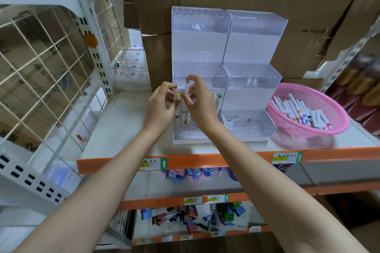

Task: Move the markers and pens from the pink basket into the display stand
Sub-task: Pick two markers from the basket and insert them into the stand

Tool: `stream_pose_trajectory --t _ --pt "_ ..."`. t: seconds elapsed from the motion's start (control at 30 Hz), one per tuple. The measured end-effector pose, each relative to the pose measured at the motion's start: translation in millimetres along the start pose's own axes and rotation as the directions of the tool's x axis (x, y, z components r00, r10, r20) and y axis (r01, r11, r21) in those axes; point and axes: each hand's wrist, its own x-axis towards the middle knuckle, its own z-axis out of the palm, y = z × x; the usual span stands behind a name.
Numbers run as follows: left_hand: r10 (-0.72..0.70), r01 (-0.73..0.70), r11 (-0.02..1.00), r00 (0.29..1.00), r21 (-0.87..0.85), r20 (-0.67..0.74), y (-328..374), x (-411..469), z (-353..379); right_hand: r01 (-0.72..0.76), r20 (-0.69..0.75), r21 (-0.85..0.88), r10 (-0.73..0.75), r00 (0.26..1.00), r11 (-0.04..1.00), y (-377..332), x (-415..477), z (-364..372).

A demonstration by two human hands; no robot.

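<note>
Head view:
- Left hand (162, 104): grip pinched on upright marker (175, 93).
- Right hand (198, 100): grip pinched on second marker (187, 88).
- Both hover over lowest tier of display stand (200, 33), mid-shelf (127, 125).
- Slotted markers (218, 100) already stand there.
- Pink basket (333, 104) near shelf's right end, many loose markers (302, 113) inside.
- Step, likely: slotting.
- Next: align tip with free hole, lower straight.

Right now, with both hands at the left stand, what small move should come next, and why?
Probably lower the marker pinched in the right hand into a free hole in the bottom tier of the display stand. It is upright just above that tier, a few markers already stand there, and the left hand holds another.
</note>
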Motion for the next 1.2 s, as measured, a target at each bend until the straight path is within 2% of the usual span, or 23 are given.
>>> stream_pose_trajectory --t 0.1,0.4,0.57,1.2 --pt "-0.028 0.028 1.0 1.0 0.0 -0.011 0.5 2.0 -0.8 0.016 0.023 -0.015 -0.016 1.0 1.0 0.6 -1.7 2.4" --pt "0.004 -0.006 1.0 0.996 0.027 0.086 -2.9 -7.9 1.0 0.046 0.022 -0.048 -0.045 0.999 0.998 2.5 -2.3 1.1" --pt "-0.021 0.02 1.0 0.997 0.021 0.069 -6.3 -14.2 4.1 0.046 0.037 -0.073 -0.043 0.998 0.996 5.2 -3.2 -1.8" --pt "-0.071 0.061 0.996 0.98 0.059 0.188 7.3 -1.3 -7.8 0.049 0.032 -0.058 -0.047 0.998 0.997 3.4 -7.9 -1.5"
